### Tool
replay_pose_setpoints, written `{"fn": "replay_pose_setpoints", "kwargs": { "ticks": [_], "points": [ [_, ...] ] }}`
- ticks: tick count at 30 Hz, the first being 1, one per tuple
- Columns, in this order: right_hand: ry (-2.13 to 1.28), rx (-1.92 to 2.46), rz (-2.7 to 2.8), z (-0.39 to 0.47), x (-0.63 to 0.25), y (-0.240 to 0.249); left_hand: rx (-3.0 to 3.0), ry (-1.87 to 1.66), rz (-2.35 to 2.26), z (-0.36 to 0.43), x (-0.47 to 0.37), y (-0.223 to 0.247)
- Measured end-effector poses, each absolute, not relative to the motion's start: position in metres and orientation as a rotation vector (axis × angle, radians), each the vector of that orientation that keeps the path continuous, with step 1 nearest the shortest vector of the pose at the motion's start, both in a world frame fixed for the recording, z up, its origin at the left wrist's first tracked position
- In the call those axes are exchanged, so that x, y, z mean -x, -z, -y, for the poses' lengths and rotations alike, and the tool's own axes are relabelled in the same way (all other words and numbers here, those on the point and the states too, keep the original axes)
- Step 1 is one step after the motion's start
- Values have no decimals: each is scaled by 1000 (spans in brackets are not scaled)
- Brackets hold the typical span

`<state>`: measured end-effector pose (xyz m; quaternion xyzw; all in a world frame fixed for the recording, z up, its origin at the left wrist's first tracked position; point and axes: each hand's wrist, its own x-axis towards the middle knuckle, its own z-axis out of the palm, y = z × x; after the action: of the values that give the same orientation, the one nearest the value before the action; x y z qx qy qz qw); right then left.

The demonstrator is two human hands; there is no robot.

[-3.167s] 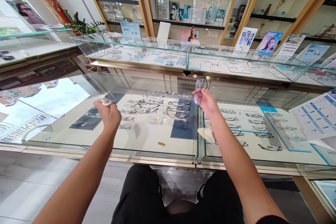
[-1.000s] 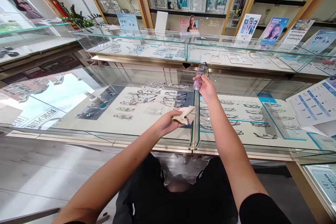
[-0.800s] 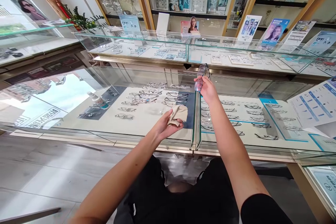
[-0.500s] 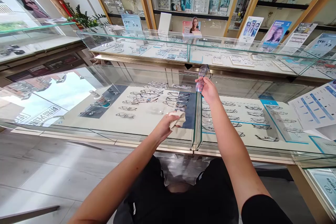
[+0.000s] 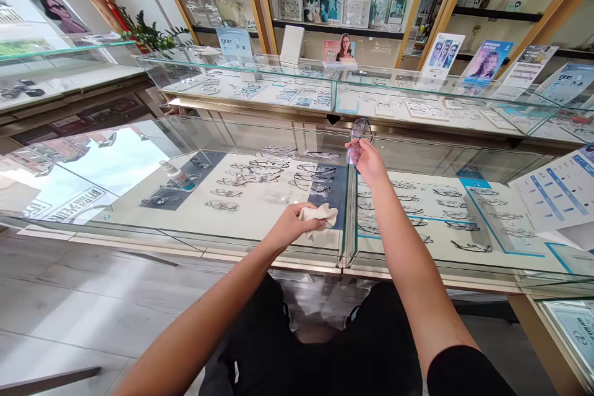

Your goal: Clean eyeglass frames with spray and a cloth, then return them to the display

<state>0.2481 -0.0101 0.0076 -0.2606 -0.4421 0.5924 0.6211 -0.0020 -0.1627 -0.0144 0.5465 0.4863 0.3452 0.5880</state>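
Note:
My right hand [image 5: 370, 162] grips a pair of eyeglasses [image 5: 359, 130] by one side, held up over the glass display case with the lenses one above the other. One temple of the frame shows on the right. In my left hand [image 5: 297, 224] is a crumpled cream cleaning cloth [image 5: 321, 218], pinched between thumb and fingers above the case's front part. The cloth and the eyeglasses are apart. A white spray bottle [image 5: 177, 176] with a teal label stands tilted in view on the left of the case.
Rows of eyeglasses [image 5: 266, 167] lie inside the glass case [image 5: 139, 223] below my hands. A second display case [image 5: 260, 68] runs behind it, with upright leaflets [image 5: 444, 57] on top. A printed card stand [image 5: 557, 189] is at the right.
My left hand has shifted slightly and the cloth has spread out to the right, beyond the fingers. My right hand holds the eyeglasses in nearly the same place.

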Motion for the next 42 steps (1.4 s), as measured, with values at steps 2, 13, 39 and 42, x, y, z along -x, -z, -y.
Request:
{"fn": "replay_pose_setpoints", "kwargs": {
  "ticks": [2,13,39,42],
  "points": [
    [-1367,599,1007,11,-248,-8,-1326,-789,-1140,166,2,7],
    [-1356,619,1014,9,-247,-6,-1214,-891,-1127,161,13,-8],
    [-1359,641,1037,8,-246,-4,-747,-619,-881,153,40,-32],
    [-1369,616,1038,7,-247,-2,-728,-648,-860,157,44,-35]
  ]
}}
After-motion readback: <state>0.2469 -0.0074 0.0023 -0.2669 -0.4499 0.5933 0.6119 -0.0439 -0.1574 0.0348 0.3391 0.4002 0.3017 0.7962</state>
